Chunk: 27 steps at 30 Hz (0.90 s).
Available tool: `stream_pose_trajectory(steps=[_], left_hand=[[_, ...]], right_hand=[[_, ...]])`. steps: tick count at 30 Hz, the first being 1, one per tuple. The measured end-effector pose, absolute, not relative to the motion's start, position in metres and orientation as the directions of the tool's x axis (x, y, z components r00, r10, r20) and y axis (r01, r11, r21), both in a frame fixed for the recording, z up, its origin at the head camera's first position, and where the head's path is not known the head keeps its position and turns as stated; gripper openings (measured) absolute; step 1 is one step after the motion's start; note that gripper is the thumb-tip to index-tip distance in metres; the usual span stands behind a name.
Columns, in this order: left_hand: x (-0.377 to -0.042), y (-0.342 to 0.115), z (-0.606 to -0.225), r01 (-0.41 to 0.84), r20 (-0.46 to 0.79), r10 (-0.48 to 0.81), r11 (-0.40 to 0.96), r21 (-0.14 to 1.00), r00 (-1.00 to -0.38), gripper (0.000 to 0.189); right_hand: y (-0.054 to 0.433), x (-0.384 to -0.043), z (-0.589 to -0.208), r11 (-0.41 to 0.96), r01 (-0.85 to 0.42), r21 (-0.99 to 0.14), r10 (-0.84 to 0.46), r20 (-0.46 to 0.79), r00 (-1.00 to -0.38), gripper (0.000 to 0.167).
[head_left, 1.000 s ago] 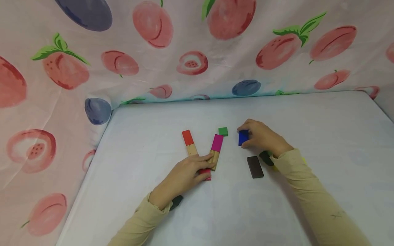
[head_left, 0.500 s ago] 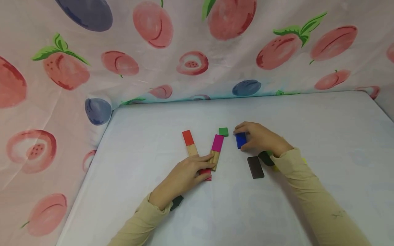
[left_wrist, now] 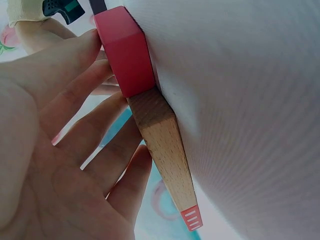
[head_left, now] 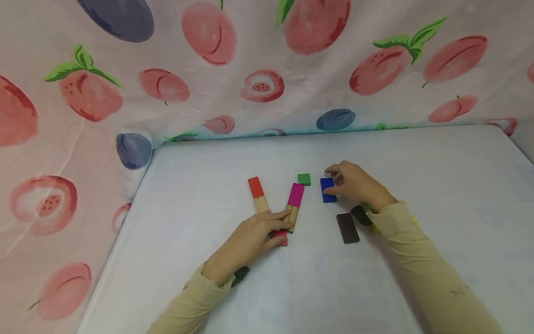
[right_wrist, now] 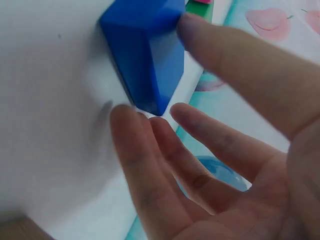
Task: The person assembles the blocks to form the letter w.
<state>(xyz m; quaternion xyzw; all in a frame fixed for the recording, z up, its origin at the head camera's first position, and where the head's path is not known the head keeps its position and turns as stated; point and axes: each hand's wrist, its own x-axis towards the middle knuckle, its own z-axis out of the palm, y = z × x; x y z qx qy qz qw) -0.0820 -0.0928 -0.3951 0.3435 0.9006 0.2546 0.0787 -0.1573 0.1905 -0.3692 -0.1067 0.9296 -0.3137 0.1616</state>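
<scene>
My left hand [head_left: 250, 236] rests with outstretched fingers over the join of a V-shaped row of blocks. Its thumb touches a pink block [left_wrist: 127, 55], and its fingers lie along a plain wooden block [left_wrist: 167, 150]. Beyond that wooden block is a red block [head_left: 256, 187]. On the other branch, a magenta block [head_left: 295, 195] sits at the end of a wooden block [head_left: 293, 219]. Farther right, my right hand [head_left: 358, 185] is spread at a blue block [head_left: 328, 191]. Its thumb touches the blue block's side, while the other fingers are apart from it in the right wrist view.
A small green block [head_left: 304, 179] sits by the magenta block's far end. A dark brown block [head_left: 348, 228] lies nearer me, right of the middle. Yellow pieces [head_left: 376, 229] show partly under my right forearm. A fruit-patterned cloth [head_left: 258, 46] backs the white table [head_left: 208, 167].
My right hand slid the blue block slightly left and toward me, then its fingers lifted off and spread. The left hand and its blocks have stayed put.
</scene>
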Motion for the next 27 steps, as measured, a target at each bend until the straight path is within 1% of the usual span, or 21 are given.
stream_pose_trajectory(steps=[11,27], left_hand=[[-0.082,-0.093,-0.396,0.58,0.031,0.657,0.642,0.501,-0.753,0.037],[-0.082,-0.093,-0.394,0.585,0.03,0.664,0.636,0.503,-0.747,0.037]], right_hand=[[0.186,-0.158,-0.37,0.757,-0.023,-0.653,-0.275,-0.287,-0.918,0.043],[0.177,-0.155,-0.369,0.736,-0.046,-0.675,-0.329,-0.297,-0.896,0.043]])
